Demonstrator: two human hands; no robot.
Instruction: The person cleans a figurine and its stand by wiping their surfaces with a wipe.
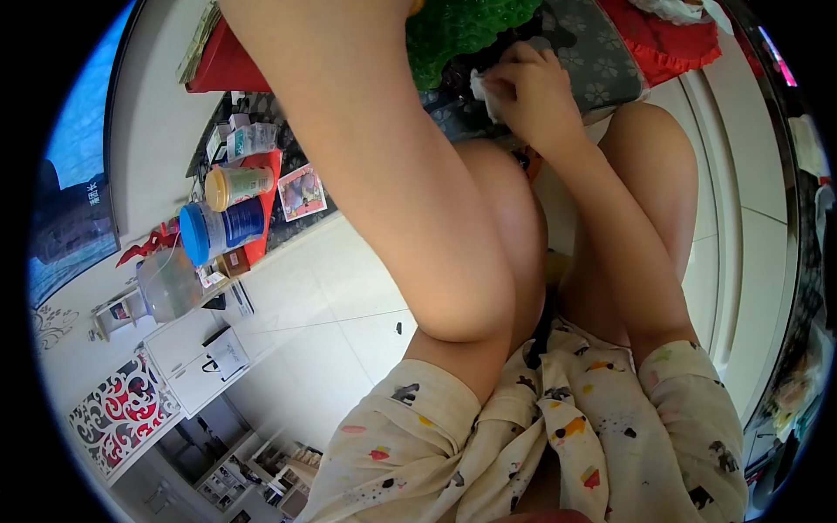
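My right hand (538, 98) is closed with its fingers pinching a crumpled white tissue or cloth (485, 94). It works against the dark, glossy part (455, 80) beneath a bumpy, translucent green ornament (466, 33), whose exact kind I cannot make out. My left forearm crosses the view and runs out at the top edge, so the left hand itself is out of sight. The ornament rests on a table with a dark flower-patterned cover (610, 61), in front of my bent knees.
A red frilled cloth (676, 39) lies at the upper right. On the left stand a blue-lidded tub (222, 234), a yellow-lidded jar (240, 186), a clear plastic container (170, 285) and a small picture card (302, 193). A screen (74, 174) is at far left.
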